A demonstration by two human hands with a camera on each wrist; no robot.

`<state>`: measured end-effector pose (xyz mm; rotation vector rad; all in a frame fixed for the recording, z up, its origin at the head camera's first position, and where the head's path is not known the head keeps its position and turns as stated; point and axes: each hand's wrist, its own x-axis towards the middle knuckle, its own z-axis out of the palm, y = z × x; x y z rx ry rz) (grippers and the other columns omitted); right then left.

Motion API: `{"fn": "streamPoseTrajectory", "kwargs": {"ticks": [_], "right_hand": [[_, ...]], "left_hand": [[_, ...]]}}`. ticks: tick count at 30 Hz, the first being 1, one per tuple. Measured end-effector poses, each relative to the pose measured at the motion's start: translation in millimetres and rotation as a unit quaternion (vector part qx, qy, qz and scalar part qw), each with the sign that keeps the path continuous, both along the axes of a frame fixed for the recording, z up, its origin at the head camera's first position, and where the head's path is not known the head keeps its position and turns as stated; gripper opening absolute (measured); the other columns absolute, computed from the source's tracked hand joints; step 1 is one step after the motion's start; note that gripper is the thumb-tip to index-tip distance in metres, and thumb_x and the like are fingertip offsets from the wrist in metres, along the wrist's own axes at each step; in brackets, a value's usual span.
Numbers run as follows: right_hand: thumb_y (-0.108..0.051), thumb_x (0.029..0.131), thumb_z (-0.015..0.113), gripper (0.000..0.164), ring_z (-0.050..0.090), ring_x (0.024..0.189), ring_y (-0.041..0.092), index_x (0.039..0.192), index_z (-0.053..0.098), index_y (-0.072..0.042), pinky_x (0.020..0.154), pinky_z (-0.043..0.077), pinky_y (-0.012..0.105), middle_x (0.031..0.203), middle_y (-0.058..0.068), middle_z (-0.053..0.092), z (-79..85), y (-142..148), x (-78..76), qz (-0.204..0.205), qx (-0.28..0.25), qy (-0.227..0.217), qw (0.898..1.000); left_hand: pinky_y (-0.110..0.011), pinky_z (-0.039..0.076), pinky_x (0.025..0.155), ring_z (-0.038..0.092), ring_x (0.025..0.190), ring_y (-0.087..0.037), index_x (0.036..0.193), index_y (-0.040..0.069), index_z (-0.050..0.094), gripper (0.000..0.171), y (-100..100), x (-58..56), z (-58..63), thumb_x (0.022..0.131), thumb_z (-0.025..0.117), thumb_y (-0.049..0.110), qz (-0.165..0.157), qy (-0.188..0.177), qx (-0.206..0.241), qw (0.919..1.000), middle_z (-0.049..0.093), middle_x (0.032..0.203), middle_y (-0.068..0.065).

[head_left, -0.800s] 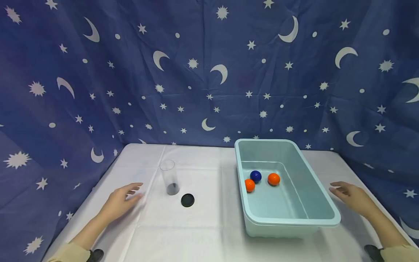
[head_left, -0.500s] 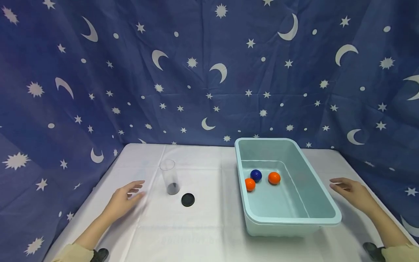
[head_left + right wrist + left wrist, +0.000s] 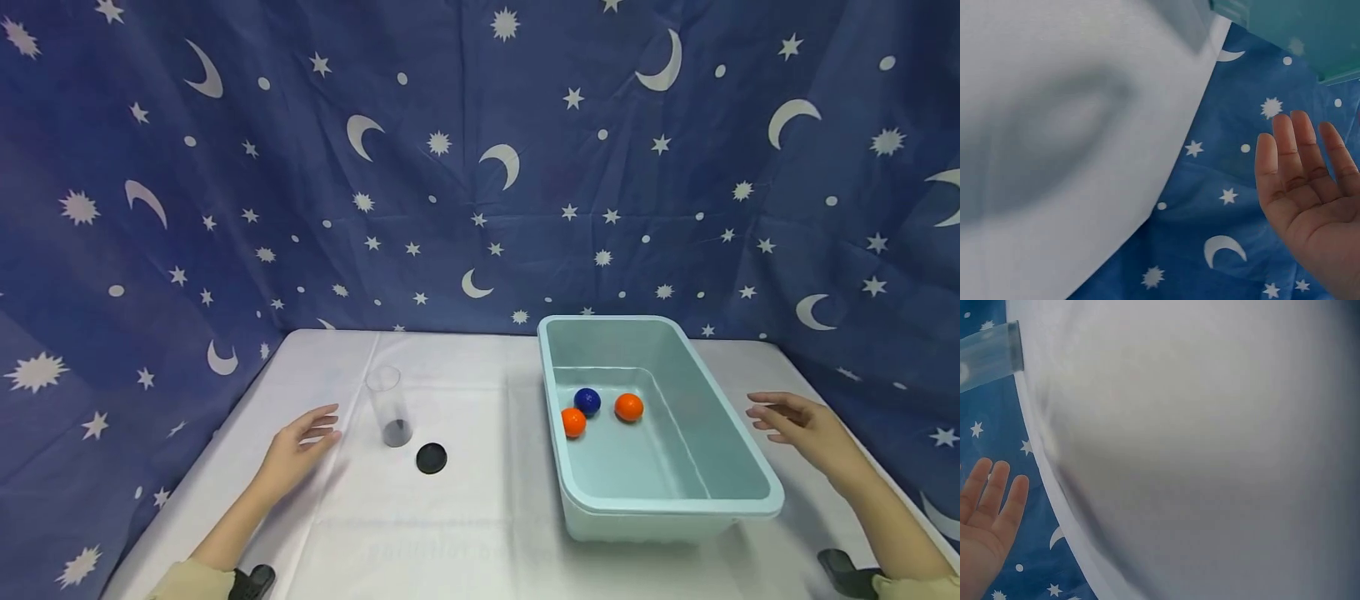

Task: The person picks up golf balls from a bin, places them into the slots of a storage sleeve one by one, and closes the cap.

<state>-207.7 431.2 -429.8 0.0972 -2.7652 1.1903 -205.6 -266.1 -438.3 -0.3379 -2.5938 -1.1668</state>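
My left hand hovers over the left side of the table with relaxed fingers and nothing in it. Just beyond its fingertips a clear cylinder stands upright, also seen as a clear tube in the left wrist view. A round black lid lies flat to the right of the cylinder. My right hand, fingers loosely extended and holding nothing, is in the air just right of a pale green bin. Inside the bin are a blue ball, an orange ball and a second orange ball.
A white cloth covers the table. Behind and along both sides hangs a dark blue curtain with moons and stars. The bin's raised walls stand between the balls and my right hand.
My left hand has moved slightly forward and right, toward the cylinder. My right hand has risen a little and shifted left toward the bin. The cylinder, lid and balls stay in place.
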Motion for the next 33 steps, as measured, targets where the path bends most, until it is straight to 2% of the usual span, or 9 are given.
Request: {"fn": "streamPoseTrajectory", "kwargs": {"ticks": [1, 2, 3, 6, 9, 12, 15, 30, 33], "right_hand": [[-0.026, 0.098, 0.051, 0.042, 0.059, 0.083, -0.012, 0.13, 0.05, 0.001, 0.065, 0.057, 0.019, 0.114, 0.017, 0.066, 9.4, -6.6, 4.0, 0.008, 0.0, 0.006, 1.0], [-0.023, 0.098, 0.052, 0.038, 0.057, 0.08, -0.016, 0.128, 0.052, 0.0, 0.062, 0.055, 0.015, 0.111, 0.011, 0.068, 13.3, -9.9, 6.2, 0.009, -0.012, 0.013, 1.0], [-0.024, 0.098, 0.052, 0.04, 0.056, 0.08, -0.017, 0.127, 0.051, 0.003, 0.063, 0.055, 0.016, 0.113, 0.02, 0.065, 19.8, -14.9, 9.5, 0.011, -0.007, 0.013, 1.0], [-0.023, 0.097, 0.053, 0.04, 0.054, 0.078, -0.019, 0.125, 0.052, 0.005, 0.062, 0.055, 0.015, 0.111, 0.022, 0.066, 29.2, -24.4, 17.4, 0.015, -0.017, 0.015, 1.0], [-0.024, 0.097, 0.054, 0.041, 0.053, 0.078, -0.019, 0.123, 0.052, 0.007, 0.062, 0.053, 0.012, 0.101, 0.0, 0.07, 36.0, -31.4, 23.5, 0.011, -0.007, 0.019, 1.0], [-0.019, 0.096, 0.055, 0.038, 0.053, 0.078, -0.019, 0.121, 0.052, 0.009, 0.061, 0.05, 0.008, 0.092, -0.032, 0.057, 44.6, -38.4, 26.7, 0.007, 0.003, 0.033, 0.999], [-0.016, 0.095, 0.056, 0.039, 0.052, 0.078, -0.019, 0.12, 0.05, 0.013, 0.061, 0.05, 0.008, 0.091, -0.042, 0.047, 55.5, -45.2, 27.6, 0.009, 0.023, 0.047, 0.999], [-0.013, 0.093, 0.06, 0.033, 0.053, 0.076, -0.018, 0.115, 0.055, 0.011, 0.061, 0.049, 0.006, 0.088, -0.041, 0.048, 86.6, -57.0, 19.0, 0.031, 0.046, 0.083, 0.995], [-0.016, 0.093, 0.06, 0.036, 0.052, 0.076, -0.018, 0.117, 0.056, 0.01, 0.061, 0.049, 0.006, 0.088, -0.031, 0.057, 93.0, -60.2, 17.5, 0.029, 0.062, 0.079, 0.994]], "left_hand": [[-0.038, 0.056, 0.083, 0.063, 0.101, -0.038, 0.126, -0.004, 0.055, 0.041, 1.5, -1.2, 0.0, 0.089, 0.064, 0.01, -0.001, -0.001, 0.003, 1.0, 0.065, 0.113, -0.024], [-0.038, 0.056, 0.084, 0.063, 0.102, -0.038, 0.126, -0.005, 0.054, 0.041, 2.8, -2.3, 0.1, 0.089, 0.064, 0.01, -0.003, -0.003, 0.006, 1.0, 0.065, 0.113, -0.025], [-0.037, 0.055, 0.084, 0.063, 0.101, -0.038, 0.127, -0.005, 0.054, 0.041, 4.0, -2.8, 0.4, 0.089, 0.064, 0.01, -0.006, -0.006, 0.009, 0.9999, 0.064, 0.113, -0.025], [-0.037, 0.056, 0.083, 0.064, 0.099, -0.038, 0.127, -0.006, 0.053, 0.042, 6.5, -3.2, 0.7, 0.089, 0.064, 0.008, -0.013, -0.014, 0.013, 0.9997, 0.064, 0.113, -0.027], [-0.04, 0.055, 0.084, 0.064, 0.1, -0.039, 0.127, -0.007, 0.053, 0.043, 9.4, -4.1, 1.5, 0.088, 0.064, 0.007, -0.021, -0.017, 0.021, 0.9994, 0.063, 0.113, -0.028], [-0.043, 0.054, 0.085, 0.063, 0.1, -0.04, 0.127, -0.007, 0.053, 0.043, 13.5, -7.0, 2.3, 0.088, 0.064, 0.006, -0.027, -0.02, 0.032, 0.9989, 0.063, 0.114, -0.028], [-0.043, 0.054, 0.086, 0.063, 0.101, -0.041, 0.128, -0.007, 0.052, 0.044, 17.5, -9.8, 2.9, 0.087, 0.064, 0.004, -0.033, -0.027, 0.042, 0.9982, 0.062, 0.115, -0.029], [-0.055, 0.046, 0.096, 0.05, 0.121, -0.044, 0.139, 0.0, 0.04, 0.06, 35.0, -24.1, 6.4, 0.088, 0.067, 0.017, -0.037, -0.072, 0.052, 0.9954, 0.047, 0.136, -0.027], [-0.055, 0.046, 0.097, 0.049, 0.122, -0.044, 0.14, 0.0, 0.039, 0.062, 37.5, -25.3, 5.5, 0.088, 0.067, 0.016, -0.033, -0.077, 0.053, 0.9951, 0.047, 0.136, -0.027]]}}
